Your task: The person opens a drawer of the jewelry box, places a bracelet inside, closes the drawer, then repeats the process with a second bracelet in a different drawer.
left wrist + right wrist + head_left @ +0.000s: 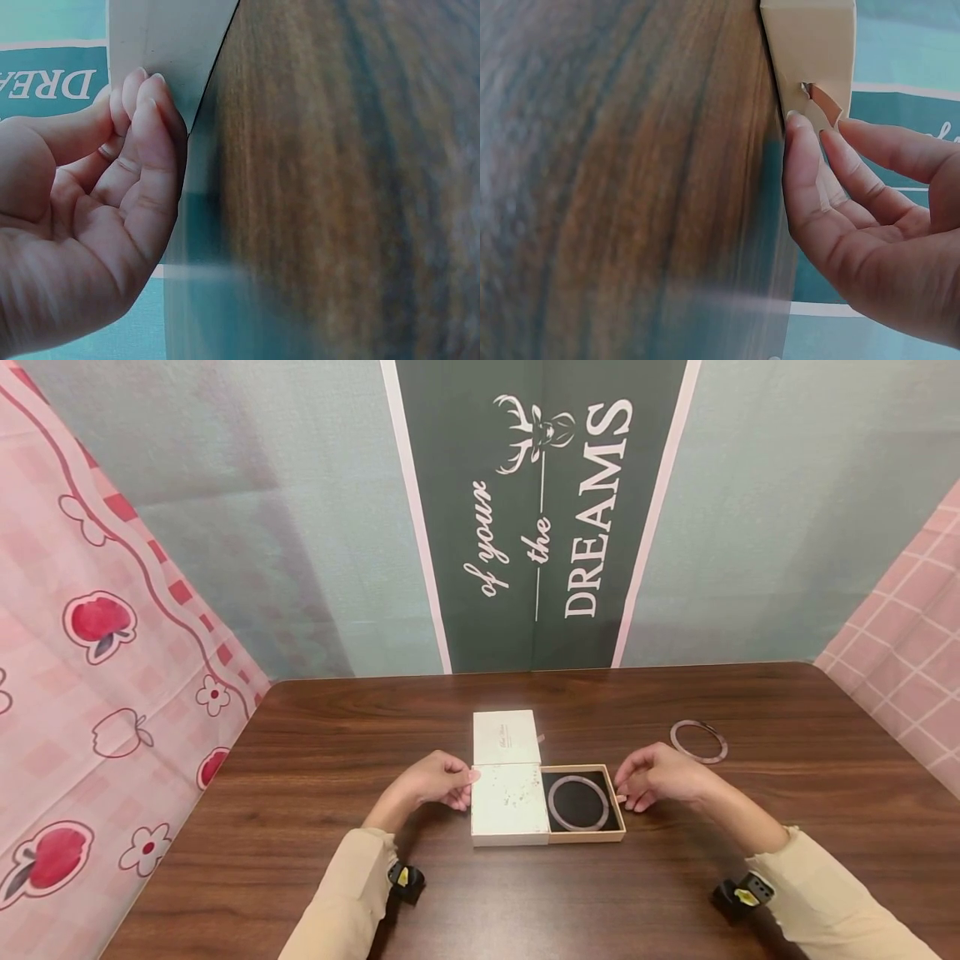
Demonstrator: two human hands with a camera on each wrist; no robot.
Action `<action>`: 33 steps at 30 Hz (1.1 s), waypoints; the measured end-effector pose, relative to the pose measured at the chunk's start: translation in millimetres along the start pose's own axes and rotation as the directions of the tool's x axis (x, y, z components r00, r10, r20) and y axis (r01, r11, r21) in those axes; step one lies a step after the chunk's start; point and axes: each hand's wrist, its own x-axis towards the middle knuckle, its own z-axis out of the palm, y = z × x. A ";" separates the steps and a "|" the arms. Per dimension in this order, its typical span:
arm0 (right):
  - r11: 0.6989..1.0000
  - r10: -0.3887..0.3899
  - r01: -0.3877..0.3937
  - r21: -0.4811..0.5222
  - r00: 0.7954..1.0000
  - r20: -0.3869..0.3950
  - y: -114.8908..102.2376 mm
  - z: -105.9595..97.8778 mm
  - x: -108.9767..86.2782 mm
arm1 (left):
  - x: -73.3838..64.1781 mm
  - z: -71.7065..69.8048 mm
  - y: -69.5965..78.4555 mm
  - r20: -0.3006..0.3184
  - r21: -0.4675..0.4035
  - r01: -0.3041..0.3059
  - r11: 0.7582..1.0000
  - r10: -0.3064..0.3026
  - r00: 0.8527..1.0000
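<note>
A white jewelry box (pixel 510 800) with a floral print stands on the table, and its drawer (pixel 618 837) is slid out to the right. Inside, on a black pad, lies a pale purple bangle (pixel 577 803). My left hand (pixel 438 779) grips the box's left edge, thumb on top and curled fingers against the side (pixel 161 37). At the drawer's right end my right hand (pixel 660 774) pinches a small ribbon tab (pixel 826 105) between thumb and fingers. A second bangle (pixel 699 742) lies on the table just beyond the right hand.
A white printed panel (pixel 506 737) lies directly behind the box, with a small tab on its right side. The brown wooden table (pixel 510 902) ends at a curtain (pixel 360 527) at the back. Patterned pink cloths hang on the left (pixel 97 693) and right (pixel 915 668).
</note>
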 end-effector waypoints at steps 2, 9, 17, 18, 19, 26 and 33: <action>1.000 0.006 -0.006 0.010 1.000 0.007 0.2 0.8 0.5 | 0.3 0.0 0.1 0.001 -0.001 -0.001 1.000 0.001 1.000; 1.000 0.008 -0.009 0.019 1.000 0.027 1.2 3.7 1.7 | -0.3 0.4 0.1 -0.001 -0.005 -0.003 1.000 0.003 1.000; 0.999 0.020 -0.021 0.025 0.999 0.032 1.9 6.0 3.2 | 0.0 0.5 -0.7 -0.001 0.001 -0.008 1.000 0.008 1.000; 0.999 0.023 -0.024 0.030 0.999 0.032 1.9 6.4 3.3 | 0.2 0.3 -0.8 -0.001 -0.001 -0.008 1.000 0.008 1.000; 0.999 0.025 -0.026 0.032 0.999 0.033 2.0 6.7 3.2 | 0.5 0.2 -1.0 0.000 -0.004 -0.008 1.000 0.008 1.000; 0.999 0.029 -0.031 0.041 0.999 0.041 2.5 8.1 2.9 | 1.0 0.1 -1.8 -0.001 -0.004 -0.006 1.000 0.006 1.000; 0.998 0.031 -0.033 0.050 0.998 0.049 3.1 7.8 2.9 | 1.2 0.3 -2.1 0.003 -0.002 -0.014 1.000 0.014 1.000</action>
